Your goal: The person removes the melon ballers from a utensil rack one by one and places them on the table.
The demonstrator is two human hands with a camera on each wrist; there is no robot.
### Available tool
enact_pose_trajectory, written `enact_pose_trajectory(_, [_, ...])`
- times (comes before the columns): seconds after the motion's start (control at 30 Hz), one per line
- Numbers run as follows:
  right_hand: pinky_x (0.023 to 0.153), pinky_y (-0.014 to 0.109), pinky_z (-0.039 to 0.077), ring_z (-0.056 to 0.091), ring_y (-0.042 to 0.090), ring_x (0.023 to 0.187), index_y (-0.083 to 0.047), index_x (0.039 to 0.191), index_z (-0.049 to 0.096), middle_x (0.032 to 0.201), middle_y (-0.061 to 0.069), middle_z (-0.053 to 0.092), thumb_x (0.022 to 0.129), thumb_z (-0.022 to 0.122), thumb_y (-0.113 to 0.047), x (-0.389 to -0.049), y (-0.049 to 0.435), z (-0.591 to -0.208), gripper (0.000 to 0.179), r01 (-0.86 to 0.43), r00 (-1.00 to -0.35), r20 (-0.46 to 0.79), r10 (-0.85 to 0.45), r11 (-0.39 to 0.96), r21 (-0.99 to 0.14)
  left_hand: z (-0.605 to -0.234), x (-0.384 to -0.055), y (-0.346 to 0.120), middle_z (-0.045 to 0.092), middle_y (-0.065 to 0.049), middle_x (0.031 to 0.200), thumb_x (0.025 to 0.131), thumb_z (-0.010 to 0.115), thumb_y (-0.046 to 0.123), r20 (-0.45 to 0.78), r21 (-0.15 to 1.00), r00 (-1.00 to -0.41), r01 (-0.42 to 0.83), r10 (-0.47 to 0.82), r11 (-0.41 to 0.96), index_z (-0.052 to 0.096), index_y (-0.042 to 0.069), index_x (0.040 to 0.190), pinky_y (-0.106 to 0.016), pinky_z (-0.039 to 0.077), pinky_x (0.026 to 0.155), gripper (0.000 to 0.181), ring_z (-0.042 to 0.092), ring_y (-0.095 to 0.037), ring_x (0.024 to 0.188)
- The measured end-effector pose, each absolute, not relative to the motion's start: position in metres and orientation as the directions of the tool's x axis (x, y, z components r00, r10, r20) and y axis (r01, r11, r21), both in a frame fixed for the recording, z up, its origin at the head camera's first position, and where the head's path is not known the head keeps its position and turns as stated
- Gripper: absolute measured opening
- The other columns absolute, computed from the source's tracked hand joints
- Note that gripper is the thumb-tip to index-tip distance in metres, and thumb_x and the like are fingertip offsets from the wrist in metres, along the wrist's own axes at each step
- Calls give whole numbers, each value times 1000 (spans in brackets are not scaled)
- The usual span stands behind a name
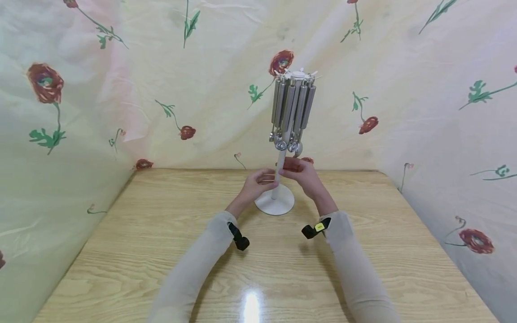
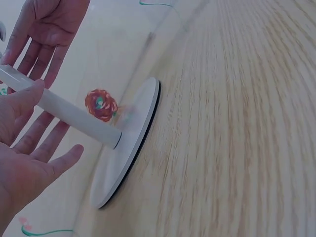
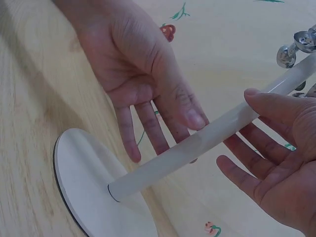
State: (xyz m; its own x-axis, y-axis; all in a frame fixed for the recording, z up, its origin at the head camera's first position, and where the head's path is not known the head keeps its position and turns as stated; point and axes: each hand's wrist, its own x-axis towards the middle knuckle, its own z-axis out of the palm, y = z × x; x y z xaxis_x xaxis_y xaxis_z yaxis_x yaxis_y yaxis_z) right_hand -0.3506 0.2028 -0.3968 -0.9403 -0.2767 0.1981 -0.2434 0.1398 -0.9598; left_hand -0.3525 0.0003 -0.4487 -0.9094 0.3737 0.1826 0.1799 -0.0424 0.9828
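Observation:
A white utensil stand (image 1: 282, 161) stands upright on the table, its pole rising from a round base (image 1: 275, 205). Several metal-handled utensils (image 1: 293, 105) hang in a ring from its top, heads downward. My left hand (image 1: 254, 187) loosely holds the lower pole (image 3: 148, 170), thumb on the near side, some fingers passing behind. Slightly higher, my right hand (image 1: 302, 175) has its thumb against the pole, other fingers spread behind it. In the left wrist view the base (image 2: 126, 148) lies flat on the wood, with a dark rim underneath.
The wooden table (image 1: 169, 233) ends at the back against a wall covering (image 1: 218, 98) printed with red flowers. The same covering runs along both sides. Black wrist cameras (image 1: 238, 237) are strapped over light sleeves (image 1: 190, 264).

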Motion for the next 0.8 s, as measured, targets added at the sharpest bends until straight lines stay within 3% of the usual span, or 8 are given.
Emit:
enact_pose_trajectory(0.27, [91, 19, 57, 68, 6, 100, 10, 134, 57, 109, -5, 70, 94, 70, 0, -355, 200, -396, 44, -205, -950, 172, -260, 108, -973, -453, -358, 7, 66, -21, 131, 93, 73, 2, 189, 982, -926, 175, 327, -72, 62, -2, 132, -35, 56, 107, 41, 65, -31, 121])
enact_pose_trajectory(0.43, [87, 20, 59, 68, 10, 98, 15, 128, 59, 102, -7, 72, 93, 70, 2, -345, 196, -387, 39, -235, -945, 207, -252, 84, -968, -452, -359, 11, 66, -20, 128, 93, 73, 3, 181, 983, -933, 166, 312, -75, 63, -2, 129, -36, 55, 107, 38, 64, -27, 117])
enact_pose_trajectory(0.67, [83, 21, 62, 71, 7, 96, 12, 132, 59, 97, -13, 76, 92, 71, 2, -359, 197, -408, 43, -260, -950, 256, -179, 2, -965, -450, -359, 17, 66, -17, 117, 92, 71, -4, 195, 979, -943, 173, 269, -105, 63, -5, 123, -33, 62, 93, 32, 67, -23, 104])
enact_pose_trajectory(0.8, [83, 22, 63, 71, 8, 98, 11, 131, 62, 96, -12, 77, 91, 72, 1, -360, 194, -410, 42, -261, -953, 260, -154, -13, -965, -452, -358, 17, 67, -18, 114, 91, 72, -5, 206, 976, -947, 181, 245, -120, 64, -6, 120, -35, 63, 91, 31, 70, -24, 100])
